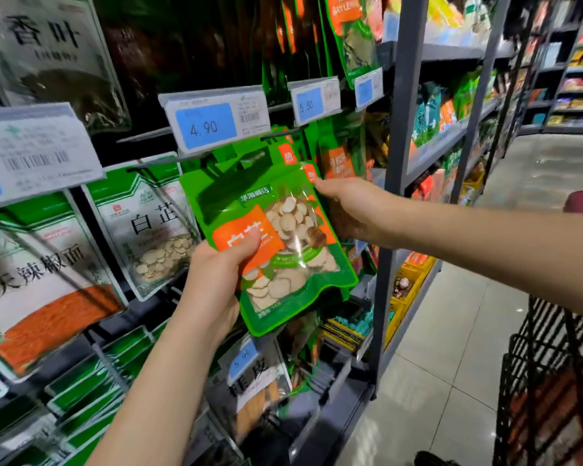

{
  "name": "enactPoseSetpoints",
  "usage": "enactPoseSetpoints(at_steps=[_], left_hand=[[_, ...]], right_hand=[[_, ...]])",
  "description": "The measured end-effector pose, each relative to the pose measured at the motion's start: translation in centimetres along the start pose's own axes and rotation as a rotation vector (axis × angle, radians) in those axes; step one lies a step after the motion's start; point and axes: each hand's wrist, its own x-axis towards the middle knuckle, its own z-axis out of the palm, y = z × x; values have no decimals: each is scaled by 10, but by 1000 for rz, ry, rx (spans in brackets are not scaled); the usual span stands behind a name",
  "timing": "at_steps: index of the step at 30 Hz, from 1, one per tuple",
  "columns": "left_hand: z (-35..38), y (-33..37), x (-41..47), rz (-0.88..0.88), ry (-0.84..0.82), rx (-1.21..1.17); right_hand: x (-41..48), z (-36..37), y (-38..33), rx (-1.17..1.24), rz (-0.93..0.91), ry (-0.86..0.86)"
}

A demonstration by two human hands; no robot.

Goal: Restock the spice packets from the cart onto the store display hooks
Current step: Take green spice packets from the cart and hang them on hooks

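While left grip (212, 287) curls round green packet (293, 227) — right grip (350, 210) pinches its corner | fingers hidden behind.

the green packet (276, 243) hides the fingers of the right hand (350, 210); at four o'clock the cart (546, 381) runs off the edge; far shelves (579, 79) at two o'clock blur.

Spice pkt (283, 237) in front of hook rack (285, 133), just below price tag (216, 121); cart (552, 381) at rt.

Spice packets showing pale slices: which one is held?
The green-and-orange packet, tilted: left hand grips its left side, right hand holds its top right corner. The white-labelled packet to its left hangs untouched.
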Motion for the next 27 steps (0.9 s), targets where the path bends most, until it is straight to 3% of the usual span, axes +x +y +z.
enactPoseSetpoints(at_steps=[5, 8, 13, 18, 27], left_hand=[[18, 0, 4, -6, 10, 0], [18, 0, 9, 20, 50, 26], [13, -1, 11, 21, 79, 39], [9, -2, 10, -3, 77, 58], [5, 2, 9, -3, 79, 61]], right_hand=[[5, -14, -23, -176, -195, 290], [11, -20, -27, -181, -238, 368], [18, -34, -30, -235, -222, 418], [18, -31, -43, -140, -196, 449], [33, -24, -47, -273, -153, 495]])
